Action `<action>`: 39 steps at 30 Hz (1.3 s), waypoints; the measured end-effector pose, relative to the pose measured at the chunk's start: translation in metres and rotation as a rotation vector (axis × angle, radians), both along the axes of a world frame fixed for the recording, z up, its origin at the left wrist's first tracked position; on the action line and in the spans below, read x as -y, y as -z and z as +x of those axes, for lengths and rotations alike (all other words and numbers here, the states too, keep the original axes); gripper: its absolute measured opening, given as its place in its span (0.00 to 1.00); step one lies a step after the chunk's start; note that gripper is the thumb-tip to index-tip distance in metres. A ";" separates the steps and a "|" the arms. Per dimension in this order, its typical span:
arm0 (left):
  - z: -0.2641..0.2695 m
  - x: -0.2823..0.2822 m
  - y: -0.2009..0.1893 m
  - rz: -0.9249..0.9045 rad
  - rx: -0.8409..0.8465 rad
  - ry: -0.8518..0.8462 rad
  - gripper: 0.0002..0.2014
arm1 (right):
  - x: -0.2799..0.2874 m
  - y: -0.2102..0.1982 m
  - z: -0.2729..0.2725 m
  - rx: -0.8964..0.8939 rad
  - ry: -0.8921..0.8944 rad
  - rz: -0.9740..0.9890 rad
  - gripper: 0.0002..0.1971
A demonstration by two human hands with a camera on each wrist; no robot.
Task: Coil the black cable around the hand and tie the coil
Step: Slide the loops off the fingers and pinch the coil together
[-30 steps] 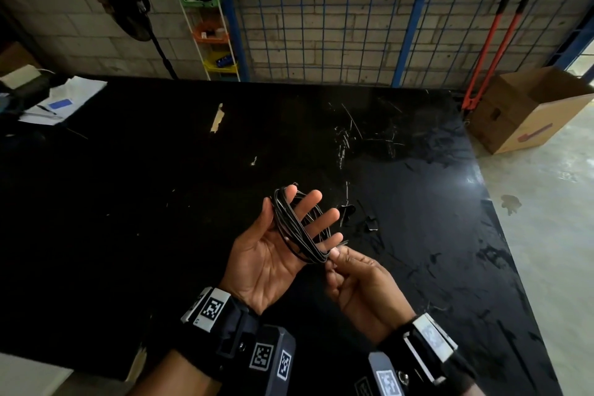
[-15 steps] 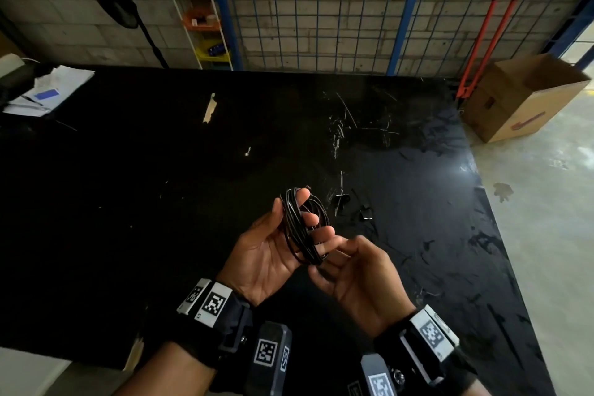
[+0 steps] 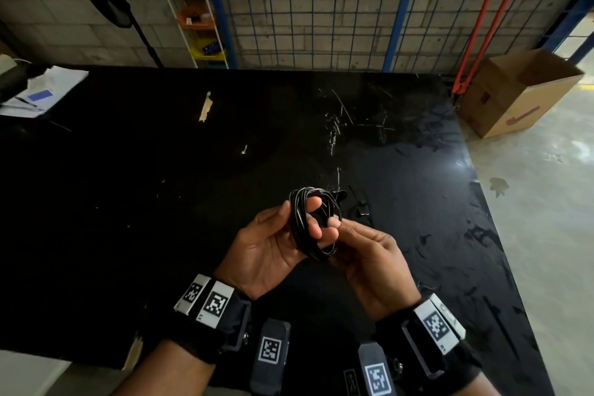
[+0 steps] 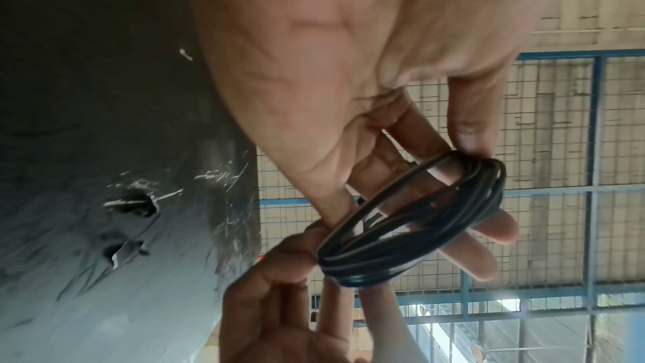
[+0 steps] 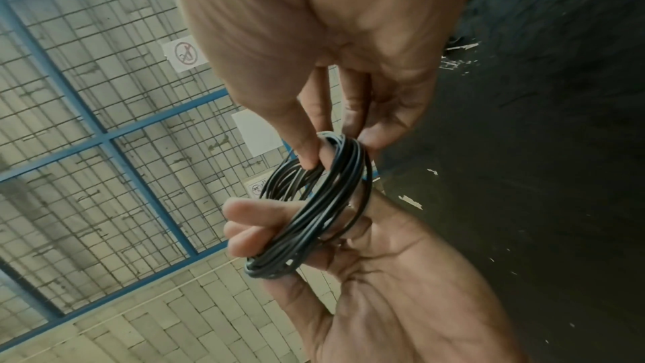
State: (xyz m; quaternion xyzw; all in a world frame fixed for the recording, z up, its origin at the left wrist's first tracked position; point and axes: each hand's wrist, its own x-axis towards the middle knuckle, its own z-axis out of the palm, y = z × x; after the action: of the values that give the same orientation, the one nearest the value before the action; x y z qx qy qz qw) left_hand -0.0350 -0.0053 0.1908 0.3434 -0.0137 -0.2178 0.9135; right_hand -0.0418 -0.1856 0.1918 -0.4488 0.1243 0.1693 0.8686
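Observation:
The black cable [image 3: 297, 225] is wound into a small coil of several loops, held above the black table [image 3: 160, 202]. My left hand [image 3: 273, 241] is palm up with its fingers passed through the coil and its thumb pressing on the loops' far side. The left wrist view shows the coil [image 4: 401, 231] slung round those fingers. My right hand [image 3: 363, 251] meets it from the right. In the right wrist view its thumb and fingers [image 5: 307, 153] pinch the coil [image 5: 314, 220] at its near side. No loose cable end shows.
Small black bits [image 3: 361, 209] and scratches lie just beyond the hands. Papers [image 3: 41, 93] sit at the far left corner. Off the table's right edge stand a cardboard box [image 3: 520, 90] and red bolt cutters [image 3: 482, 26] against the wire mesh fence [image 3: 321, 3].
My left fingers have curled in from spread to close round the coil. My right hand has moved up from the coil's lower edge to pinch its side.

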 end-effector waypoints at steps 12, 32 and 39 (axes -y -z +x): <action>0.006 -0.006 -0.007 0.292 -0.005 0.033 0.31 | 0.031 -0.005 0.013 0.856 0.061 -0.836 0.12; 0.008 0.025 -0.010 0.551 0.098 -0.280 0.06 | 0.035 0.013 0.014 0.695 0.065 -0.525 0.14; -0.001 0.013 0.006 0.639 0.053 -0.090 0.11 | 0.028 0.038 -0.001 0.539 0.129 -0.425 0.11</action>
State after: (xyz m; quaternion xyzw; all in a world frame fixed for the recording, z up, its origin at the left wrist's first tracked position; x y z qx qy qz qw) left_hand -0.0356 -0.0187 0.1853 0.6185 0.0467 -0.1616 0.7675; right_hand -0.0428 -0.2141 0.1534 -0.6395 -0.0491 -0.0401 0.7662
